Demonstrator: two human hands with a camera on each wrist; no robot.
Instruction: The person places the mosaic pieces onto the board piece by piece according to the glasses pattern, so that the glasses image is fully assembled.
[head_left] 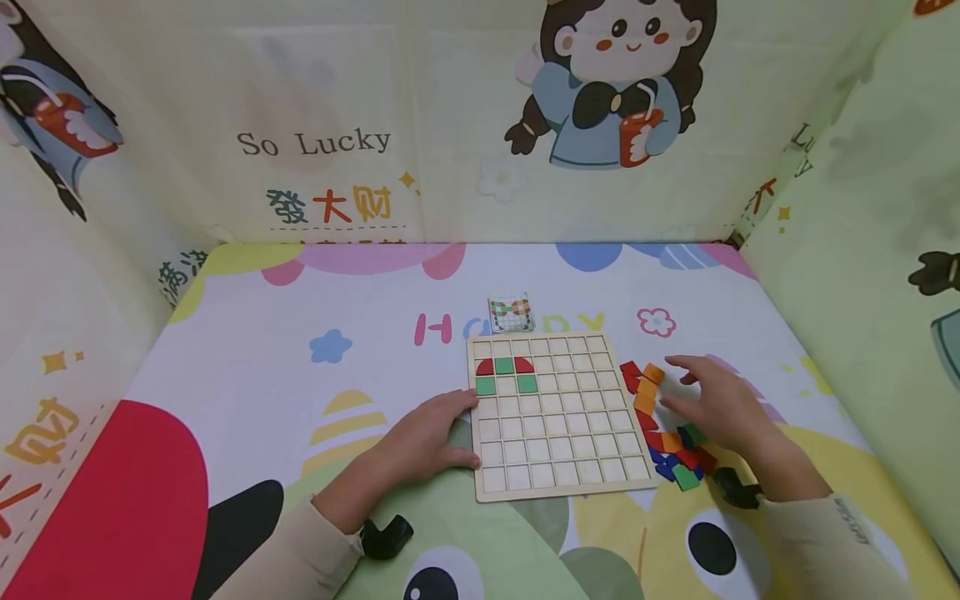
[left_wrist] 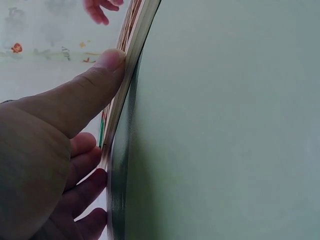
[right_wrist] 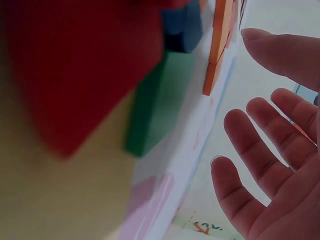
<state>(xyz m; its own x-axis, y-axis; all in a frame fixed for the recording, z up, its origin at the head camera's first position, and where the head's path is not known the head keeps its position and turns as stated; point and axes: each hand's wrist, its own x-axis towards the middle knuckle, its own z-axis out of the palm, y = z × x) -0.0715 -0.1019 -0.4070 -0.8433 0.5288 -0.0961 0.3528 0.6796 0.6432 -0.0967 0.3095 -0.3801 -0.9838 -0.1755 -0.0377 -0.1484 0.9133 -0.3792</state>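
A wooden grid board (head_left: 566, 424) lies on the table with red quarter-round pieces (head_left: 485, 366) and green square tiles (head_left: 527, 383) in its upper-left cells. My left hand (head_left: 420, 437) rests against the board's left edge, its thumb and fingertips touching the side; the left wrist view shows the thumb (left_wrist: 95, 80) against that edge. To the right of the board, my right hand (head_left: 723, 404) hovers with fingers apart and nothing between them. Below and left of it lie orange tiles (head_left: 645, 394), red pieces, blue pieces and a green tile (head_left: 686, 477). The right wrist view shows another green tile (right_wrist: 162, 105) close up.
A small pattern card (head_left: 511, 313) lies just behind the board. The tablecloth (head_left: 247, 350) has printed shapes and letters. Printed cloth walls (head_left: 450, 125) stand at the back and both sides.
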